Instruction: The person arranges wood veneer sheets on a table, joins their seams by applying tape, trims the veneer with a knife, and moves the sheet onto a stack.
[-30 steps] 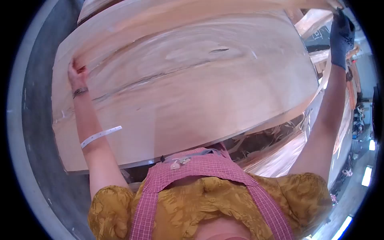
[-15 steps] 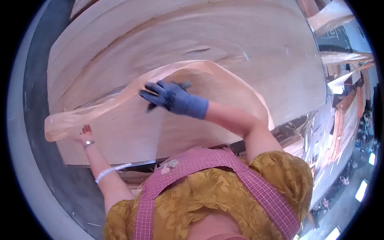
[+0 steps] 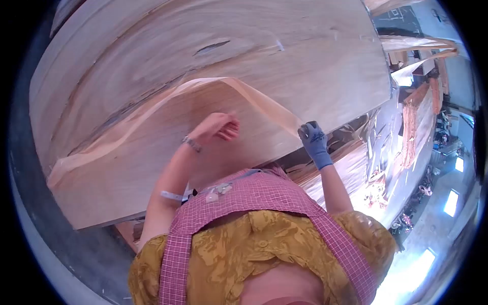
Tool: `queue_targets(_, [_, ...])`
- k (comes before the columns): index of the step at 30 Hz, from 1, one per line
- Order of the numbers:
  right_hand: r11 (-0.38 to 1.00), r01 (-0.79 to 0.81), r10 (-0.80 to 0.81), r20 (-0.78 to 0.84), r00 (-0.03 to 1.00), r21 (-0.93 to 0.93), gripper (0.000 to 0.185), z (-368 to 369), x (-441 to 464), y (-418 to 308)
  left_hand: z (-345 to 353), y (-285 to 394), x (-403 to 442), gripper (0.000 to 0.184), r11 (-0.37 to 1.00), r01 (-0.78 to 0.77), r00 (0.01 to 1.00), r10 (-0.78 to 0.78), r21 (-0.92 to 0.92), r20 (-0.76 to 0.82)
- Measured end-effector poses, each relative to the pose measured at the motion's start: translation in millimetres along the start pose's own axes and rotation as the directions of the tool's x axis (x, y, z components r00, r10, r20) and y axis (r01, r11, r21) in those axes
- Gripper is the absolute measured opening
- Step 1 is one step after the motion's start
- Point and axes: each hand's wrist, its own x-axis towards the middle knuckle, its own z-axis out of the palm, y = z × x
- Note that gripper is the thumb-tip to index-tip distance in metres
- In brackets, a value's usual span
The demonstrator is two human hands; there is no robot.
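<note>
A large pale wood sheet (image 3: 325, 66) with curved grain and a small dark slit lies in front of my body. Across it arches a narrow strip of thin veneer (image 3: 122, 124), its left end at the sheet's left edge. My right hand (image 3: 312, 137), in a blue-grey glove, is closed on the strip's right end near the sheet's front edge. My bare left hand (image 3: 217, 127), with a bracelet at the wrist, hovers over the sheet below the arch. Its fingers are loosely curled and nothing shows in them.
More veneer pieces (image 3: 422, 46) stick out beyond the sheet's right side. Scraps and a reddish-brown stack of veneer (image 3: 409, 127) lie at the right. Grey floor (image 3: 86, 259) runs along the left. Part of another wood sheet shows at the top left.
My right hand has moved right and closed on the strip's end, after being spread over the middle. My left hand has come from the left edge towards the middle, its fingers curling.
</note>
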Motion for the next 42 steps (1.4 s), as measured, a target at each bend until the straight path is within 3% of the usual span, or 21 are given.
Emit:
queue_targets(2, [0.998, -0.065, 0.063, -0.077, 0.995, -0.021, 0.033, -4.7, 8.3, -19.9, 23.3, 3.7, 24.9, 0.045, 1.000, 0.013, 0.998, -0.013, -0.006, 0.068])
queue_targets(5, [0.993, 0.073, -0.056, -0.162, 0.985, 0.098, 0.035, -22.8, 29.3, -53.2, 50.4, 9.9, 59.3, 0.042, 0.990, -0.017, 0.999, 0.013, -0.143, -0.032])
queue_targets(6, [0.962, -0.016, 0.032, -0.055, 0.998, 0.274, 0.036, -29.1, 36.5, -66.8, 59.0, 9.1, 66.3, 0.040, 0.987, -0.022, 0.997, 0.011, -0.158, -0.070])
queue_targets(9, [0.984, 0.169, -0.171, 0.043, 0.984, 0.047, 0.040, -12.7, 61.4, -47.5, 72.3, 8.4, 79.7, 0.035, 0.981, -0.021, 0.991, -0.005, -0.190, -0.133])
queue_targets(11, [0.938, 0.321, -0.334, 0.084, 0.939, 0.133, 0.039, -13.1, 88.9, -31.9, 78.3, 6.2, 80.8, 0.032, 0.977, 0.020, 0.994, -0.042, -0.211, -0.102])
queue_targets(12, [0.909, 0.357, -0.383, 0.090, 0.919, 0.217, 0.037, -22.4, 102.2, -35.9, 85.7, 8.6, 79.2, 0.026, 0.974, 0.057, 0.978, -0.098, -0.217, -0.182])
queue_targets(13, [0.879, 0.370, -0.415, 0.102, 0.904, 0.299, 0.036, -34.9, 105.4, -38.8, 90.0, 14.7, 75.0, 0.025, 0.945, -0.034, 0.983, -0.027, -0.325, -0.182])
queue_targets(14, [0.779, 0.324, -0.461, 0.140, 0.876, 0.537, 0.034, -48.4, 119.0, -44.8, 95.9, 23.3, 68.6, 0.023, 0.895, -0.121, 0.982, 0.044, -0.430, -0.184])
queue_targets(15, [0.787, 0.137, -0.424, 0.366, 0.828, 0.601, 0.038, -71.2, 132.1, -57.0, 99.9, 34.8, 65.5, 0.022, 0.824, -0.215, 0.972, 0.128, -0.525, -0.197])
queue_targets(17, [0.683, -0.152, -0.412, 0.549, 0.727, 0.714, 0.047, -84.0, 159.3, -56.1, 99.1, 62.8, 68.6, 0.020, 0.761, -0.434, 0.900, 0.340, -0.482, -0.274])
queue_targets(19, [0.505, -0.210, -0.546, 0.498, 0.673, 0.837, 0.054, -94.9, 178.6, -55.2, 82.4, 92.7, 72.7, 0.020, 0.703, -0.604, 0.792, 0.481, -0.375, -0.376])
queue_targets(20, [0.571, -0.213, -0.550, 0.563, 0.617, 0.793, 0.056, -89.2, 188.8, -39.4, 68.0, 111.7, 74.3, 0.021, 0.685, -0.669, 0.728, 0.525, -0.290, -0.441])
queue_targets(23, [0.560, -0.505, -0.587, 0.745, 0.317, 0.656, 0.052, -74.1, 199.5, -2.2, 35.7, 173.4, 40.6, 0.023, 0.627, -0.770, 0.544, 0.551, -0.116, -0.633])
queue_targets(25, [0.507, -0.575, -0.630, 0.731, 0.263, 0.643, 0.051, -71.1, 192.5, 13.4, 12.2, 198.5, 20.4, 0.025, 0.607, -0.794, 0.443, 0.544, -0.030, -0.712])
queue_targets(27, [0.603, -0.555, -0.568, 0.797, 0.205, 0.573, 0.052, -57.0, 190.8, 40.4, -10.9, 216.1, 2.5, 0.027, 0.603, -0.796, 0.365, 0.530, 0.038, -0.765])
queue_targets(30, [0.616, -0.449, -0.477, 0.760, 0.441, 0.647, 0.053, -72.8, 171.4, 10.5, -42.1, 231.3, -10.1, 0.027, 0.564, -0.824, 0.322, 0.543, 0.053, -0.776])
queue_targets(33, [0.642, -0.479, -0.393, 0.793, 0.465, 0.599, 0.054, -54.4, 162.0, 6.1, -73.1, 241.7, -13.2, 0.027, 0.510, -0.858, 0.299, 0.585, 0.056, -0.754])
queue_targets(34, [0.638, -0.433, -0.374, 0.748, 0.549, 0.637, 0.048, -50.6, 156.7, -6.1, -84.8, 244.1, -14.1, 0.027, 0.506, -0.860, 0.295, 0.590, 0.060, -0.752])
queue_targets(38, [0.814, -0.390, -0.229, 0.856, 0.464, 0.429, 0.037, -59.9, 178.6, -25.0, -145.9, 235.8, -27.0, 0.026, 0.503, -0.855, 0.242, 0.604, 0.127, -0.759])
queue_targets(41, [0.779, -0.395, -0.243, 0.815, 0.526, 0.487, 0.027, -92.5, 234.6, -17.6, -192.8, 204.7, -35.0, 0.024, 0.506, -0.835, 0.058, 0.469, 0.215, -0.881])
queue_targets(42, [0.796, -0.268, -0.284, 0.727, 0.625, 0.542, 0.025, -105.2, 262.1, -17.6, -204.5, 192.8, -35.5, 0.023, 0.515, -0.822, -0.027, 0.392, 0.243, -0.920])
